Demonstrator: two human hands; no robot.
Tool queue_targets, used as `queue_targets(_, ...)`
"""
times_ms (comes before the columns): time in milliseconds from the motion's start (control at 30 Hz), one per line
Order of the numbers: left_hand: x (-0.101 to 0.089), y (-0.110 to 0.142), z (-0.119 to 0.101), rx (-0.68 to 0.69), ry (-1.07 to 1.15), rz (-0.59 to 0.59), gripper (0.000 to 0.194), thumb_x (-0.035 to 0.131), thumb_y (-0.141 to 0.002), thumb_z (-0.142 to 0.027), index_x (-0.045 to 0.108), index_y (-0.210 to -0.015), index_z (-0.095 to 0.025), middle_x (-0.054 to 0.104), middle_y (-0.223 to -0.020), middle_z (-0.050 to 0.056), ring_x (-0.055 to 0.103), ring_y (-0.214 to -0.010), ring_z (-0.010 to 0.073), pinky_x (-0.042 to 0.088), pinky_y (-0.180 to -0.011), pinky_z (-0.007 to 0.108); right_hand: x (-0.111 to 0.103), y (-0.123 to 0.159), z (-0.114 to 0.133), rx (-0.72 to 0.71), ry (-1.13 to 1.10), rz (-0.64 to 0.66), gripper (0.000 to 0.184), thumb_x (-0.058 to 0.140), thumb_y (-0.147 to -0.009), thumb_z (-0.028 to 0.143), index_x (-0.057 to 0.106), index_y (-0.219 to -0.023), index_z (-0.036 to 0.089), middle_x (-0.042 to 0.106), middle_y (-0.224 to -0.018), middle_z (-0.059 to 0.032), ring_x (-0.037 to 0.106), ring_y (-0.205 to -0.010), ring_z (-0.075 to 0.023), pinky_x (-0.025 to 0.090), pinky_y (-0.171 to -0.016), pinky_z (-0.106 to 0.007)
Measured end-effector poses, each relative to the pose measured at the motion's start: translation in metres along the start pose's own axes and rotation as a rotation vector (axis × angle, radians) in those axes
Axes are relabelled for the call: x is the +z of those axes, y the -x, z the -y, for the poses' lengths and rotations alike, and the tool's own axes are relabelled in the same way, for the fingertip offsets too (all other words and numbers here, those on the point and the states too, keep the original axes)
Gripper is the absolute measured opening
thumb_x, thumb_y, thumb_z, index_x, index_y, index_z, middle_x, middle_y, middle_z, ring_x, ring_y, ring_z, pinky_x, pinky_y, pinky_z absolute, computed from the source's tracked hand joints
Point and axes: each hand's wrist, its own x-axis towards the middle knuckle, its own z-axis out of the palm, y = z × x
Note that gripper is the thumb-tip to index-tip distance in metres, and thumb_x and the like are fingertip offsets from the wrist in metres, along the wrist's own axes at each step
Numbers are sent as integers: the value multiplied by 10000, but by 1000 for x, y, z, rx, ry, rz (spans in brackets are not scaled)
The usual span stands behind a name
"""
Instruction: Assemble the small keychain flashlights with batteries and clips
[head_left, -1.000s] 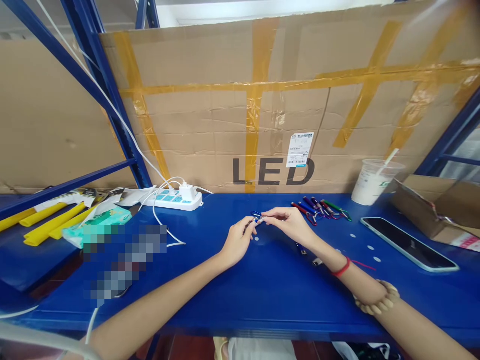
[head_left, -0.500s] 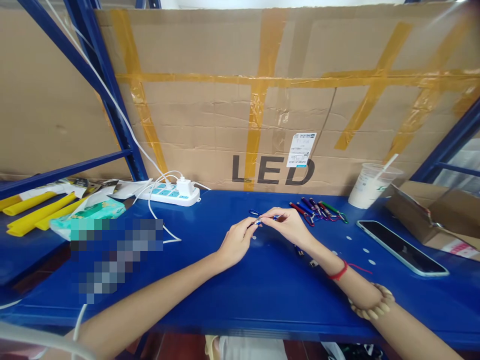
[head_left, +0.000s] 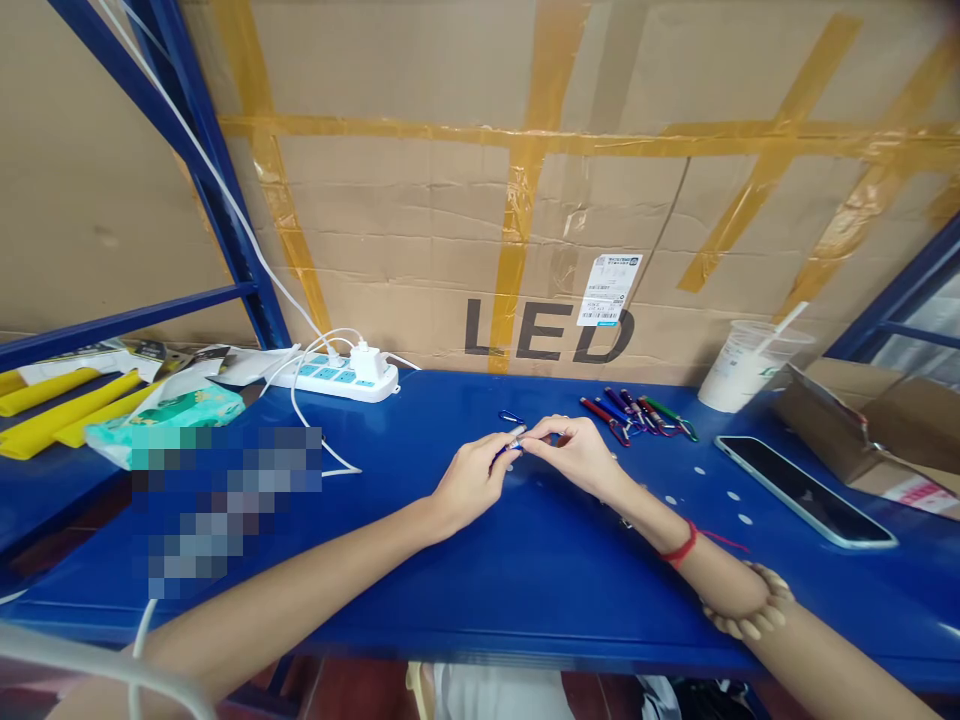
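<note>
My left hand (head_left: 471,484) is closed around a small blue keychain flashlight (head_left: 514,446), a slim metal tube with a silver end. From the other side, the thumb and forefinger of my right hand (head_left: 577,456) pinch that silver end. My fingers hide most of the tube. Just beyond my fingertips a dark blue carabiner clip (head_left: 511,416) shows on the table; whether it joins the tube I cannot tell. Several similar flashlights (head_left: 637,414) in red, blue, purple and green, with carabiner clips, lie grouped behind my right hand. Small metal parts (head_left: 625,522) are partly hidden under my right forearm.
On the blue table (head_left: 450,600) a white power strip (head_left: 337,378) stands at the back left, beside yellow tubes (head_left: 75,410) and a green packet (head_left: 172,410). To the right are a phone (head_left: 806,492), a drink cup (head_left: 746,370), an open carton (head_left: 877,430) and small pale discs (head_left: 733,496).
The view has tilted down slightly. Both hands stay together on the blue flashlight, and more of its silver end and the carabiner clip now shows.
</note>
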Motion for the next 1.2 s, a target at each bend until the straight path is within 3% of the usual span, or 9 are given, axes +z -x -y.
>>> queue_targets(267,1,-1,2,-42,-121,9,282,361,-894,-252,594,-1039,-190,630,-930,48,592,-825,162,448,-782,268,4,0,-1,69,-9,128,720,419,-836,667,614,-753,-21,473,-773,-67,392,-624,71,305,-566,30)
queue_targets(600,-1,-6,-1,-138,-85,-57,257,417,-873,-350,606,-990,-221,632,-990,24,585,-875,162,445,-791,264,2,-3,-8,61,16,23,515,496,-853,529,664,-886,43,483,-844,-39,409,-664,80,279,-563,46)
queue_targets(767,-2,-5,-7,-102,-49,-71,289,332,-911,-330,564,-1020,-198,605,-990,37,545,-914,155,407,-840,269,-5,-3,-4,79,-1,-28,571,537,-801,577,661,-888,27,478,-801,-40,377,-626,84,259,-532,33)
queue_targets(900,-3,-5,-9,-127,-57,-44,309,272,-921,-295,535,-1043,-187,568,-821,31,518,-831,148,415,-796,267,-8,-4,-3,54,-11,-31,592,514,-813,594,660,-910,28,480,-841,-47,404,-671,75,295,-568,32)
queue_targets(1033,-3,-5,-10,-157,-67,-5,286,284,-911,-308,536,-986,-193,545,-761,21,512,-807,150,421,-760,264,-9,-4,-3,30,26,-38,540,502,-843,554,665,-897,43,478,-884,-47,435,-726,69,306,-581,32)
queue_targets(1200,-2,-8,-11,-195,110,5,184,347,-883,-281,440,-1009,-185,543,-760,-10,541,-685,100,442,-694,224,-14,-5,3,7,36,-125,596,483,-835,598,659,-893,31,475,-894,-60,441,-742,60,308,-576,26)
